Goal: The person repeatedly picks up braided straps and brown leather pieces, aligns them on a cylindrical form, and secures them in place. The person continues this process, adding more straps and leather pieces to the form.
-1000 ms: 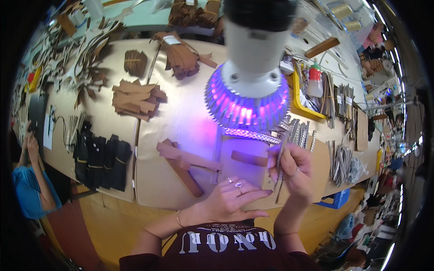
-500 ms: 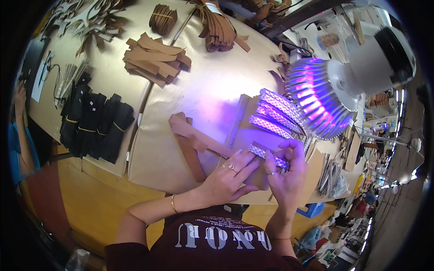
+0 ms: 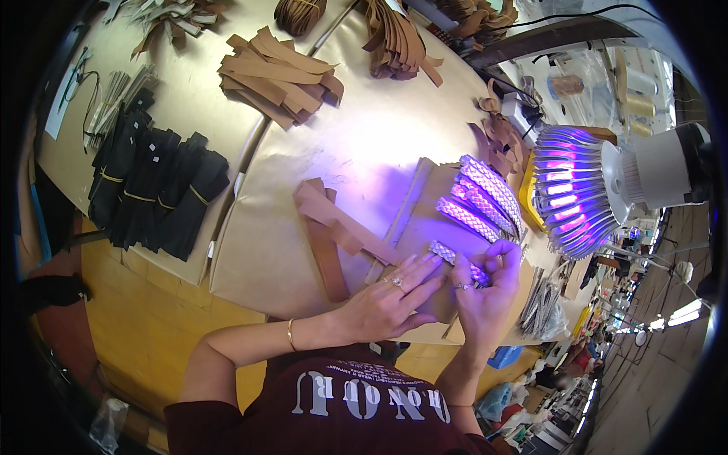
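My right hand [image 3: 489, 296] pinches a short braided strap [image 3: 442, 251] between thumb and fingers; its lower end is partly hidden by them. My left hand [image 3: 388, 305] lies with fingers stretched out on the brown board [image 3: 413, 220], fingertips just left of that strap. Beside those fingertips ends a tan leather strip [image 3: 356, 236], which crosses a darker brown strip [image 3: 327, 265]; whether the fingers press on it I cannot tell. Several more braided straps [image 3: 485, 199] lie side by side above my right hand, in purple light.
A finned lamp [image 3: 572, 193] glowing purple stands to the right of the straps. Tan strips [image 3: 277, 76] are piled at the back, and black bundles [image 3: 159, 193] lie left. Cut leather pieces [image 3: 500, 140] and grey braided cords [image 3: 537, 303] lie on the right.
The view has shifted, so the lamp appears farther right and the table's far items higher. My hands keep nearly the same pose around the strap. The other person's arm at the left edge shows less.
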